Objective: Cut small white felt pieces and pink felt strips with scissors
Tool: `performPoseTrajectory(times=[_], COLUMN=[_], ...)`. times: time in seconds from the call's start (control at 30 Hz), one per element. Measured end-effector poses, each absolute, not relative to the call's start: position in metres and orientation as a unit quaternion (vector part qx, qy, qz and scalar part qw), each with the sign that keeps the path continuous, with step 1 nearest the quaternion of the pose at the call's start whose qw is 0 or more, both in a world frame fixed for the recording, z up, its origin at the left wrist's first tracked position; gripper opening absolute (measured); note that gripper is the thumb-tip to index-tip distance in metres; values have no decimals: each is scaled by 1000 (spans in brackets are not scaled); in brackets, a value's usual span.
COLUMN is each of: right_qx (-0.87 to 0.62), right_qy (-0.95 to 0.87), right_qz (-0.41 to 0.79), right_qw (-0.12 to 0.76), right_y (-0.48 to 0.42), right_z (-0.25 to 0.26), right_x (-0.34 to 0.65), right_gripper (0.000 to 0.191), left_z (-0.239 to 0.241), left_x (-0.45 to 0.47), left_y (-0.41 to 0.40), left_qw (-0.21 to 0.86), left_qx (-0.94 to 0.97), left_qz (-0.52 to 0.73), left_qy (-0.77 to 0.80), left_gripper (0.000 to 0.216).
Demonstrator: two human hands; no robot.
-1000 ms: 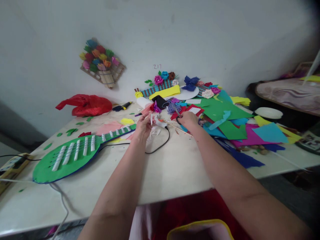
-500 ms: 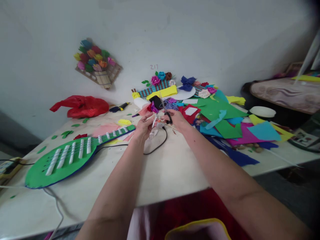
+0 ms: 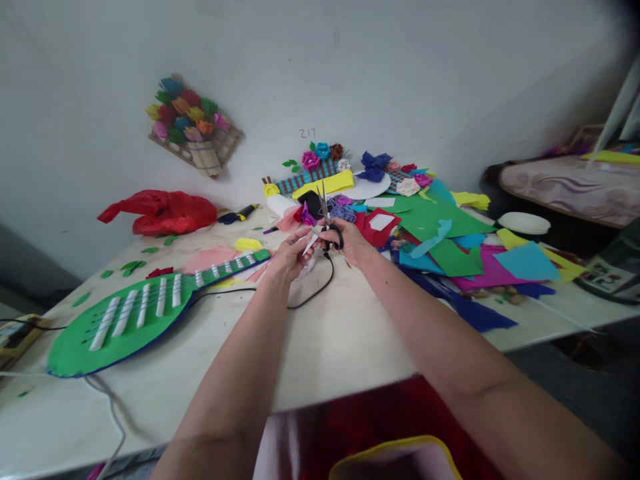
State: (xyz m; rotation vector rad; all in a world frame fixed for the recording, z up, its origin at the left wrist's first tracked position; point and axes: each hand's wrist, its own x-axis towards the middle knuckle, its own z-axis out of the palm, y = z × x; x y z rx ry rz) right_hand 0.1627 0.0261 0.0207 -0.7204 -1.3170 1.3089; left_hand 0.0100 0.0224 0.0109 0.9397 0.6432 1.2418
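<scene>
My left hand (image 3: 295, 253) pinches a small white piece of paper (image 3: 311, 241) over the middle of the table. Close beside it, my right hand (image 3: 350, 241) grips a pair of scissors (image 3: 326, 212) by the black handles, blades pointing up and slightly parted. The fingers of both hands nearly meet. Below them lie white scraps and a black cord (image 3: 327, 280). Left of my left hand rests a green guitar-shaped craft piece (image 3: 135, 317) with white strips and strings across it.
A red plastic bag (image 3: 165, 212) and a box cutter (image 3: 240, 214) lie at the back left. Behind my hands are a yellow crepe roll (image 3: 325, 185) and paper flowers (image 3: 311, 161). Coloured paper sheets (image 3: 430, 220) cover the right side, near a white bowl (image 3: 524, 223).
The scissors have turned more upright, and their blades have parted slightly. The right hand has come a little nearer the left, while the white paper has tilted.
</scene>
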Motion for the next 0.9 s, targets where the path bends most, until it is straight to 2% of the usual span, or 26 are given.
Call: performPoseTrajectory(times=[0.23,0.4,0.73,0.83,0.9], right_qx=[-288,-317,-343,-345,-349], right_qy=[-537,-538,-571,-568,-558], right_qz=[547,512,470,462,463], right_qw=[574,591,579,588,593], right_y=[31,32,31,32,33], right_z=[16,18,20,18,16], right_x=[159,161,162,162,162], right_gripper=[36,35,36,38,39], left_z=[9,9,5,11,16], left_x=[12,10,6,1,-8], left_y=[25,27,25,26,29], left_qw=[658,645,603,579,545], left_qx=[411,407,499,488,450], left_qz=[556,545,511,547,615], left_qy=[298,347,355,356,349], left_gripper=[12,21,21,19,18])
